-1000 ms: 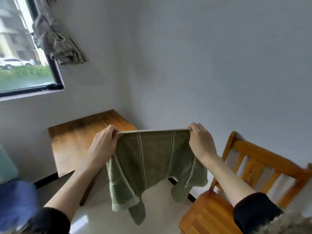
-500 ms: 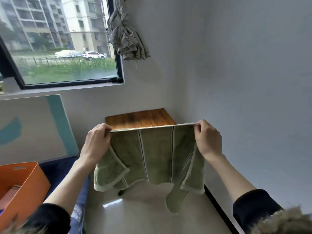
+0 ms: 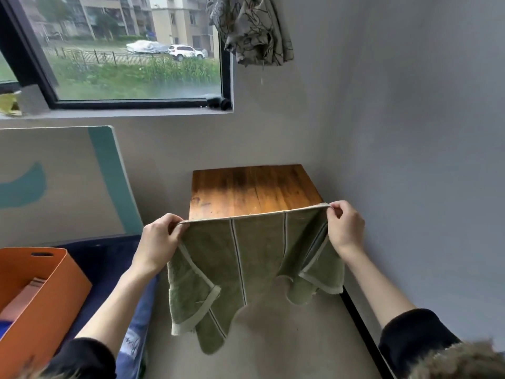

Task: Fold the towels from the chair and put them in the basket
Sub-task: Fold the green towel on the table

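Up in the air, between both hands, hangs the green towel [image 3: 246,258]. The left hand [image 3: 157,240] pinches one top corner & the right hand [image 3: 345,228] pinches the other, fingers curled tight on the cloth, so both are gripping the towel. Its top edge is pulled straight. The bottom part hangs loose & bumpy, w/ corners flopped over.

I think the step now is the first fold. To do it well: keep the top edge tight, give a small shake so the floppy bottom drops flat, then bring the 2 corners together so the white edges match. The wooden table [image 3: 254,187] just behind the towel looks like a good flat spot to lay it on & smooth it. Don't let go of a corner early, or the towel will slip down to the floor.

The orange basket [image 3: 62,283] sits low on the left, well apart from the towel, w/ something pinkish inside; can't tell what. It rests on something dark blue.

Room: gray walls, a pale floor [image 3: 273,346], a window [image 3: 131,50] w/ grass, a fence & cars outside, a bunched-up curtain [image 3: 251,26] beside it. A board w/ teal shapes [image 3: 54,181] leans on the wall. The chair is not in view.
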Action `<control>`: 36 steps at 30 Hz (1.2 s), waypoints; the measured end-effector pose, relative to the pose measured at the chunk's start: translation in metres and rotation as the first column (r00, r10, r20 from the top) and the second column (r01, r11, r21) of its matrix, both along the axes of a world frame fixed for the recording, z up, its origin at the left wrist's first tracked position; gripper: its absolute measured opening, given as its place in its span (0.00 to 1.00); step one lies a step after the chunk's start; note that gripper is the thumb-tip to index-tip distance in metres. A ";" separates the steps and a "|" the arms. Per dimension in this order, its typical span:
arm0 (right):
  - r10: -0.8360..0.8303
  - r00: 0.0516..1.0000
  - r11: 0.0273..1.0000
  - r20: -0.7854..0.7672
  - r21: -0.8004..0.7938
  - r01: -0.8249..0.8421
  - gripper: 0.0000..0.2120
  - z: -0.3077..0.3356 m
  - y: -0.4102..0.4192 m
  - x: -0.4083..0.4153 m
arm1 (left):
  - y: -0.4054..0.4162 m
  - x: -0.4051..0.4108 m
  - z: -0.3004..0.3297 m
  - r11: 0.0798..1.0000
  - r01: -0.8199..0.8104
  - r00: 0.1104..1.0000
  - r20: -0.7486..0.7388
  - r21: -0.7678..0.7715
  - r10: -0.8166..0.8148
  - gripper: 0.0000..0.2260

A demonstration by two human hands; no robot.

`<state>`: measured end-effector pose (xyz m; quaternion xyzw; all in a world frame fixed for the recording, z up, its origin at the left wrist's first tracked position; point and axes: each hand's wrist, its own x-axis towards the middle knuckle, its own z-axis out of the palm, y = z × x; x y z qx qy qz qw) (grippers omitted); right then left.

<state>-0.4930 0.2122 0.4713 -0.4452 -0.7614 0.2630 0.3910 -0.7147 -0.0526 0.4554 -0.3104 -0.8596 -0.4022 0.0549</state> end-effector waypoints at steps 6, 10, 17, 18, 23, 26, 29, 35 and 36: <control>-0.008 0.988 0.997 0.153 -0.080 0.021 0.09 -0.047 0.044 -0.064 | 0.043 -0.074 -0.049 0.992 0.061 0.990 0.135 -0.107 -0.046 0.06; -0.028 0.973 0.996 0.228 -0.076 0.046 0.11 -0.065 0.070 -0.103 | 0.071 -0.116 -0.067 0.982 0.114 0.981 0.171 -0.152 -0.088 0.05; -0.070 0.936 0.996 0.344 -0.027 0.084 0.12 -0.084 0.134 -0.168 | 0.143 -0.184 -0.091 0.961 0.171 0.970 0.211 -0.216 -0.125 0.03; -0.067 0.932 0.997 0.357 -0.021 0.080 0.12 -0.088 0.146 -0.178 | 0.157 -0.195 -0.094 0.958 0.175 0.968 0.215 -0.229 -0.125 0.02; -0.039 0.912 0.998 0.408 -0.026 0.054 0.11 -0.113 0.210 -0.228 | 0.224 -0.244 -0.115 0.940 0.160 0.970 0.225 -0.301 -0.093 0.03; 0.002 0.907 0.998 0.422 -0.062 0.026 0.11 -0.133 0.242 -0.252 | 0.259 -0.267 -0.130 0.925 0.155 0.970 0.230 -0.348 -0.076 0.04; 0.067 0.898 0.991 0.435 -0.135 -0.009 0.13 -0.150 0.261 -0.267 | 0.282 -0.284 -0.146 0.916 0.158 0.966 0.249 -0.369 -0.067 0.04; 0.257 0.808 0.945 0.530 -0.313 -0.096 0.16 -0.198 0.254 -0.287 | 0.283 -0.287 -0.205 0.841 0.310 0.901 0.420 -0.443 -0.110 0.08; 0.300 0.792 0.928 0.532 -0.354 -0.114 0.17 -0.208 0.244 -0.290 | 0.276 -0.283 -0.215 0.820 0.345 0.882 0.457 -0.457 -0.117 0.09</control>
